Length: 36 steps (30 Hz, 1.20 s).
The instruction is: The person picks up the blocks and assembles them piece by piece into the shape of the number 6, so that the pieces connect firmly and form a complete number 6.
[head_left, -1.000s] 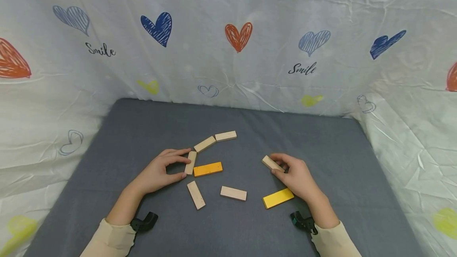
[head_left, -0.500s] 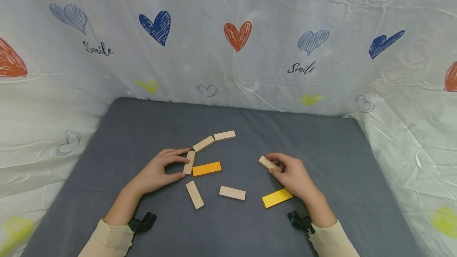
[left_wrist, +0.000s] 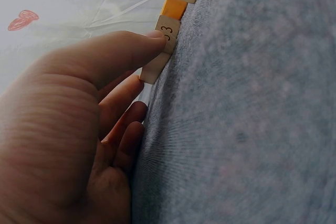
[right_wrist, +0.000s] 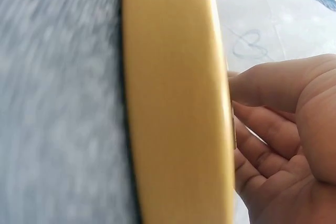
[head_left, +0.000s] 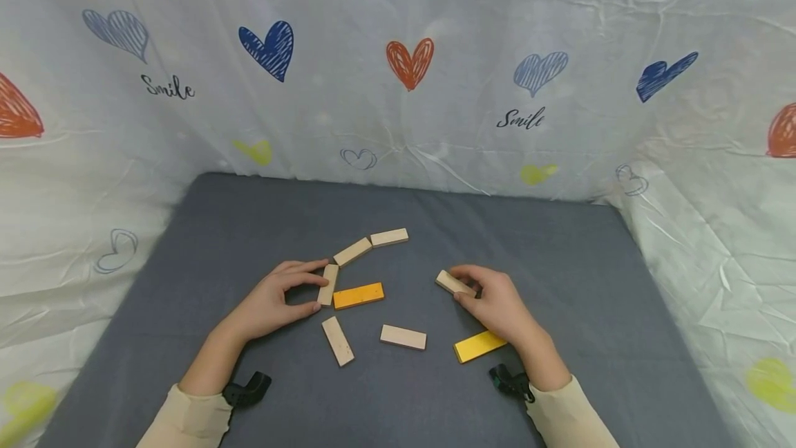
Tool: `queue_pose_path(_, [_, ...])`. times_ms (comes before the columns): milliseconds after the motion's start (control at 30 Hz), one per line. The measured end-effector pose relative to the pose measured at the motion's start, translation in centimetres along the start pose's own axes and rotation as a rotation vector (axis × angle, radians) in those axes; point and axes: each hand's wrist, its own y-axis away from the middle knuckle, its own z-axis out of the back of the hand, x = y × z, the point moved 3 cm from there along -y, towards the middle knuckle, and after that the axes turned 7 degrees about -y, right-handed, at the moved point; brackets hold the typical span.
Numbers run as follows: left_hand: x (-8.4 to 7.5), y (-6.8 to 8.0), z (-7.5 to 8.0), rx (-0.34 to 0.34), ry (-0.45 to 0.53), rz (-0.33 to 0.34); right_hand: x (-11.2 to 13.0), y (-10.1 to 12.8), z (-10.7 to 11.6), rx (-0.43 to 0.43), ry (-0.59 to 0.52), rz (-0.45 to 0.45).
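My left hand pinches a plain wooden block by its ends, thumb on the near end and fingertips toward the far end. In the left wrist view, printed digits show on the block's near end, beside the thumb. The block's right side meets or nearly meets an orange block. My right hand grips another plain block between thumb and fingers; whether it touches the table I cannot tell. Under the right wrist lies a yellow block, which hides most of the held block in the right wrist view.
Two plain blocks, one slanted and one farther right, continue in an arc from the left-hand block. Nearer lie a tilted plain block and a flat one. A grey cloth covers the table; a white printed curtain stands behind.
My right hand has moved left with its plain block, toward the orange block. The left hand keeps its hold on its block in the same place.
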Motion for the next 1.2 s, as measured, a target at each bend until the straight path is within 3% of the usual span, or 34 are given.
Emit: queue_pose_path(1200, [0.0, 0.0, 0.1, 0.009, 0.013, 0.013, 4.1, -2.2, -3.9, 0.091, -0.066, 0.066])
